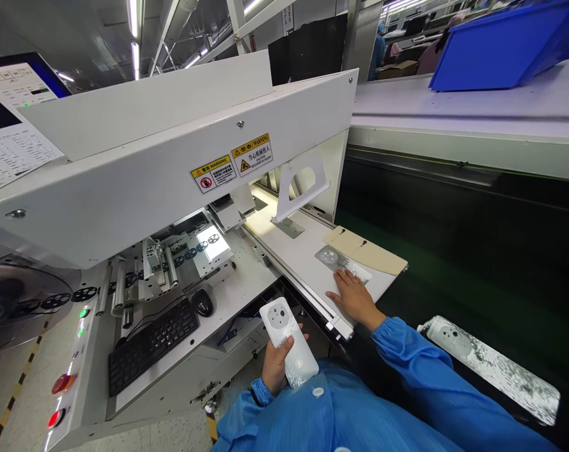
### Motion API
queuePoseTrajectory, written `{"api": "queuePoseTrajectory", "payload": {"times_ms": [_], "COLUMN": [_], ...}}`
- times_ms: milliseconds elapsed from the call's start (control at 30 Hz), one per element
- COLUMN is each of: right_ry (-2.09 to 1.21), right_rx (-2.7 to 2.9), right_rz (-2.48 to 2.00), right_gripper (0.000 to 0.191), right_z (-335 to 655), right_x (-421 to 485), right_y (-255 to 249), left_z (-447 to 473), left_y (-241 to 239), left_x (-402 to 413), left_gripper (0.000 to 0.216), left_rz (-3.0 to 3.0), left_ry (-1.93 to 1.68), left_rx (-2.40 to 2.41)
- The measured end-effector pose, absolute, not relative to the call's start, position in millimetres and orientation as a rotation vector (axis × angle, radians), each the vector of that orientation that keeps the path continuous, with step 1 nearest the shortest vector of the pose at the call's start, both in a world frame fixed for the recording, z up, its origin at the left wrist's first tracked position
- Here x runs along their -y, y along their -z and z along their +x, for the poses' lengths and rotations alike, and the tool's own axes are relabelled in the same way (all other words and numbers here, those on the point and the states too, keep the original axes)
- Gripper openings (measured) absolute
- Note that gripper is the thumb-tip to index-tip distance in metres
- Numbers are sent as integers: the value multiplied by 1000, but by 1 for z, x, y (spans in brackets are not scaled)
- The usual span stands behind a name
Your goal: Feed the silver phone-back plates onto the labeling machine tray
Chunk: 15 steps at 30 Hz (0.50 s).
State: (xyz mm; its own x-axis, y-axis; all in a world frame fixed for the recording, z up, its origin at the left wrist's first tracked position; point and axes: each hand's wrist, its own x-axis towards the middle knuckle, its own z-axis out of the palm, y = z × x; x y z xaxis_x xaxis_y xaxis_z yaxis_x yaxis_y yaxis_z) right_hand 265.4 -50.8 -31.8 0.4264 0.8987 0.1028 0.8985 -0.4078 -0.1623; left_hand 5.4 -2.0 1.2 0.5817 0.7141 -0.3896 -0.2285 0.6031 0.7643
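My left hand [275, 364] grips a white phone back cover [288, 342] with round camera holes, held upright near my chest. My right hand [352, 295] lies flat, fingers stretched, on a second, silvery cover [334, 257] that rests on the white machine tray [303, 251]. Just beyond that cover, a beige pad [366, 251] lies on the tray. Both arms wear blue sleeves.
A white labelling machine with warning stickers [232, 163] overhangs the tray. A black keyboard [152, 345], mouse [202, 303] and red buttons [61, 383] sit at left. A dark conveyor belt [477, 251] runs at right, carrying another wrapped cover [491, 367]. A blue bin [500, 44] stands beyond.
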Motion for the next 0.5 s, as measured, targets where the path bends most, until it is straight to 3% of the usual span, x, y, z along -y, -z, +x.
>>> {"api": "queuePoseTrajectory", "payload": {"times_ms": [233,500], "right_ry": [-7,-26], "right_rx": [1574,1528], "right_rz": [-2472,-2377], "right_gripper": [59,60], "right_z": [267,270], "right_x": [50,49], "right_y": [34,36], "left_z": [5,6], "left_y": [-1,0], "left_x": [2,3], "left_gripper": [72,65], "left_rz": [734,730], "left_ry": [-604,-608], "left_rx": [-742,-749]}}
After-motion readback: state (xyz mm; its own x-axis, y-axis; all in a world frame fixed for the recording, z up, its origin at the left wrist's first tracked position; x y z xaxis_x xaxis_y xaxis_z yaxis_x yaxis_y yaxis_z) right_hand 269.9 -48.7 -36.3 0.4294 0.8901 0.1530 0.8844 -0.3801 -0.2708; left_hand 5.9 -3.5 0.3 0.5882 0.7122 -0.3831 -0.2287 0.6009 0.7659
